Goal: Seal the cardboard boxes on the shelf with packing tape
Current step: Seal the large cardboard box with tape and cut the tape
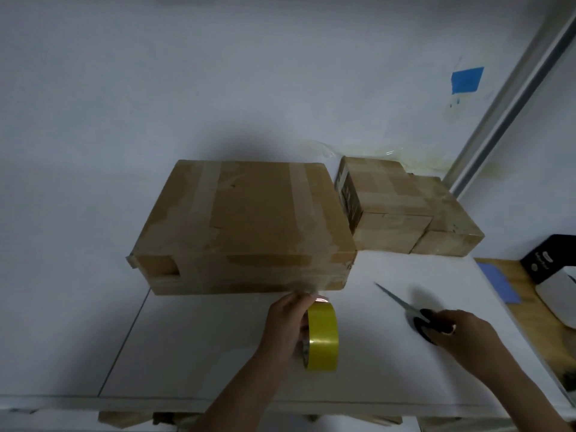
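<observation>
At shelf front, left grip [288, 325]: fingers curled round the tape roll [322, 336], holding it on edge; cannot tell whether it touches the shelf [202, 338].
Right grip [464, 335]: fingers closed on the black handles of the scissors [403, 304]; blades together, tip pointing up-left toward the big box [246, 219].
Tape roll: yellow, just in front of the big box's front face; a clear strip runs from the top of the roll to that face, near its right end.
Big box: sits on the shelf, closed, with pale tape bands across top and front.
Stack of small boxes [389, 194]: just right of the big box, by the wall [218, 88], taped.
Wall: white, with a blue patch [467, 80] at upper right.
Right of shelf: wooden tabletop [526, 310] carrying a blue sheet [498, 285], a black carton [548, 257] and a white device [561, 300].
</observation>
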